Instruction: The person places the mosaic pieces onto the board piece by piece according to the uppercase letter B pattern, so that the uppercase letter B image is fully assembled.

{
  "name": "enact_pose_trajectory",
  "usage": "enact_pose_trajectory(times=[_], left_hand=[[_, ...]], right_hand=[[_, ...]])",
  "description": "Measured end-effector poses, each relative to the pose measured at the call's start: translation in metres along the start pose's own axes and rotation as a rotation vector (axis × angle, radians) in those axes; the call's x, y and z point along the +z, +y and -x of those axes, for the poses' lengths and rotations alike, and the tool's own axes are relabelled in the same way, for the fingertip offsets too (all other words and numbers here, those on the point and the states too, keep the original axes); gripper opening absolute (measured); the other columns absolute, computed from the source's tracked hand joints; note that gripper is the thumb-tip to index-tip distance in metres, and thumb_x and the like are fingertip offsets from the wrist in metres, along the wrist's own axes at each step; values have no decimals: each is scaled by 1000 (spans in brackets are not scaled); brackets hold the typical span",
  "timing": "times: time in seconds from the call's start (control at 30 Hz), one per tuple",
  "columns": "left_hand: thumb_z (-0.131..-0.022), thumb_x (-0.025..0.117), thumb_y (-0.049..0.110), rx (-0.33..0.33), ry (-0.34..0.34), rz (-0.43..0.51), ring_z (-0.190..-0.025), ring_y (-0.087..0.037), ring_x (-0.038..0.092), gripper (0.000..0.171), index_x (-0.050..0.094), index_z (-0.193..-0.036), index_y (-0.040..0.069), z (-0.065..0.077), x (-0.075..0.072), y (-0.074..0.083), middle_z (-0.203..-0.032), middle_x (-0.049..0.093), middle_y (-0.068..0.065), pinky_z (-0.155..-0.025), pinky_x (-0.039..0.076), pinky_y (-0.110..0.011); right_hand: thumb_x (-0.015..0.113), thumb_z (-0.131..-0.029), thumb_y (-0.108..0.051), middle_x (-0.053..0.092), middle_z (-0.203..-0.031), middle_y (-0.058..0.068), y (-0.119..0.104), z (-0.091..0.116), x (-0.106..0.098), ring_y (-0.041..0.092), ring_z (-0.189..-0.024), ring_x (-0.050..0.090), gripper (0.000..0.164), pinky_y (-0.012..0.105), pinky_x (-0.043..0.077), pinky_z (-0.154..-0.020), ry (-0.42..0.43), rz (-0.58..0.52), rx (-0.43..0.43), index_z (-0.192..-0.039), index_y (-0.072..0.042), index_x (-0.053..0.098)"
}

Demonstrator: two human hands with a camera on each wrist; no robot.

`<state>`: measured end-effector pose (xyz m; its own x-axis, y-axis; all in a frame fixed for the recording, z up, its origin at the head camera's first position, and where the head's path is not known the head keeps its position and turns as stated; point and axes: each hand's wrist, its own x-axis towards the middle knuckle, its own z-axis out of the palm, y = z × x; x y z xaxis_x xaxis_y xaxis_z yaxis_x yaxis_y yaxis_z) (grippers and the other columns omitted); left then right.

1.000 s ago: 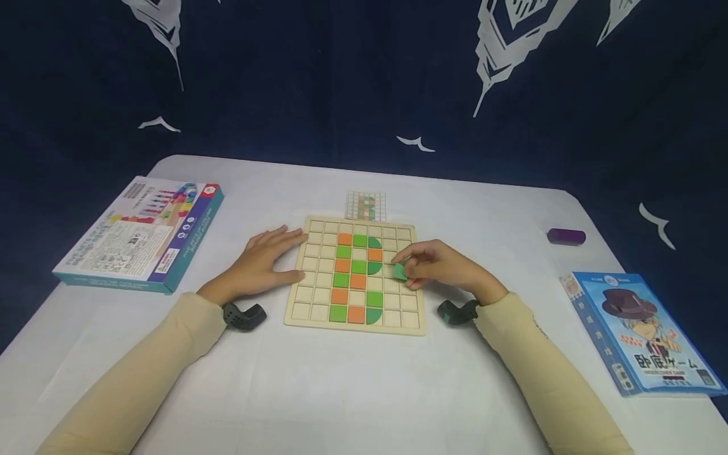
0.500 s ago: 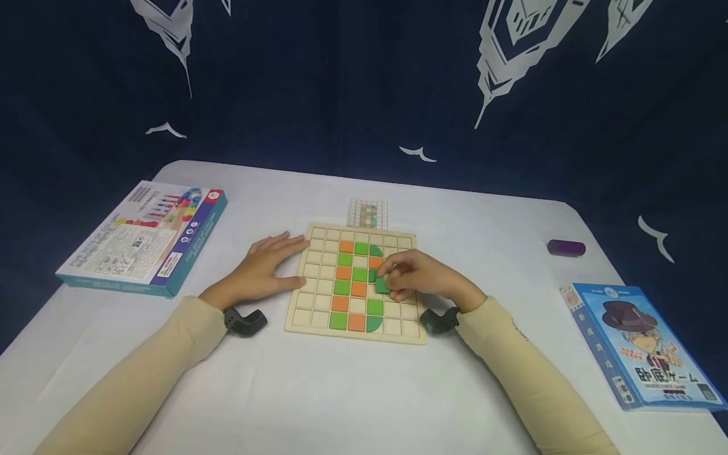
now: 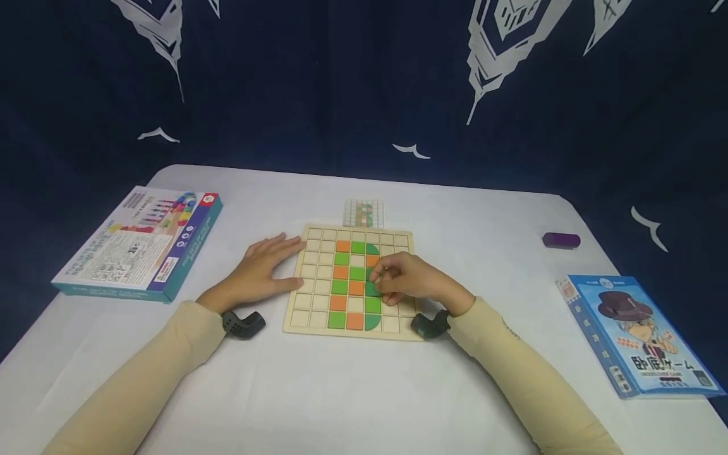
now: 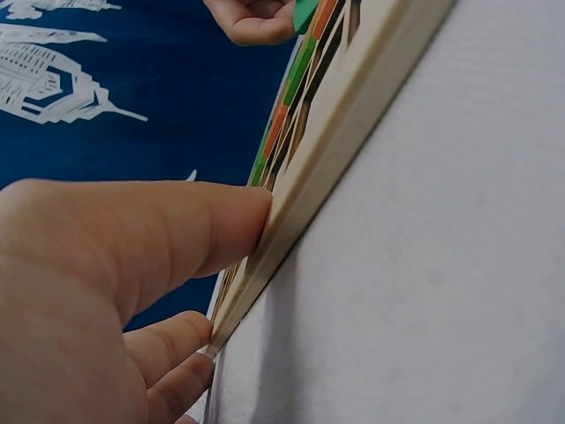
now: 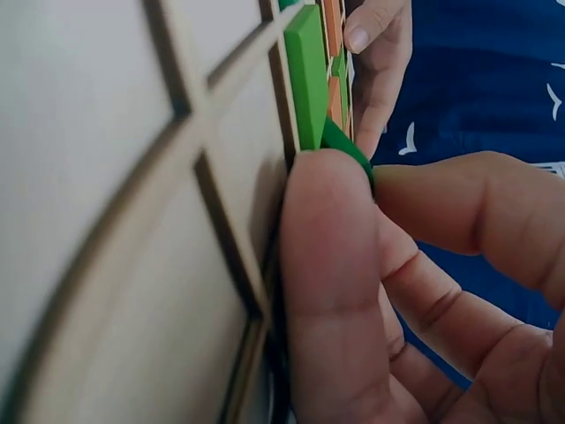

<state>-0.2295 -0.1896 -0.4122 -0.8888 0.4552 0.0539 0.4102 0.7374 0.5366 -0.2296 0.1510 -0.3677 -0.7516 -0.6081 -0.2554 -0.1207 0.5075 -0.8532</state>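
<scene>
A wooden grid board (image 3: 303, 318) lies on the table, with orange, light green and dark green rounded tiles set in its middle columns. The right hand (image 3: 412, 278) is over the right part of the board, pinching a dark green tile (image 5: 347, 152) between thumb and fingers. That tile is tilted right beside a light green square tile (image 5: 305, 79) in the right wrist view; the fingers hide much of it. At the board's left edge, the left hand (image 3: 258, 272) rests with fingers spread, thumb (image 4: 238, 221) and fingertips touching the rim.
Behind the board lies a small pattern card (image 3: 363, 213) printed with a coloured grid. A game box (image 3: 139, 243) stands at the left, a blue box (image 3: 643, 335) at the right. A purple cylinder (image 3: 561, 240) lies at the back right. A dark curtain (image 3: 318, 82) hangs behind the table.
The right hand has moved left over the board, bringing the dark green tile from the right columns to the column of rounded tiles. The left hand stays at the board's left edge.
</scene>
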Motion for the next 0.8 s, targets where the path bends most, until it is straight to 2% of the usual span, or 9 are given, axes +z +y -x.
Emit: enact_pose_trajectory(times=[0.53,0.8], left_hand=[[-98,73,39,6,1,6,-164,-43,17,81,43,-166,7,0,-1,0,-174,34,-17,-131,5,-65],[-98,73,38,-1,-3,3,-165,-42,16,81,42,-166,7,-1,-1,0,-174,34,-16,-131,5,-63]], right_hand=[[72,-99,-1,65,-72,3,1,-3,4,13,-65,65,9,29,63,-65,52,93,22,-107,3,70],[79,-96,-4,67,-73,2,2,-5,4,13,-62,66,8,29,62,-64,65,136,32,-102,0,75]])
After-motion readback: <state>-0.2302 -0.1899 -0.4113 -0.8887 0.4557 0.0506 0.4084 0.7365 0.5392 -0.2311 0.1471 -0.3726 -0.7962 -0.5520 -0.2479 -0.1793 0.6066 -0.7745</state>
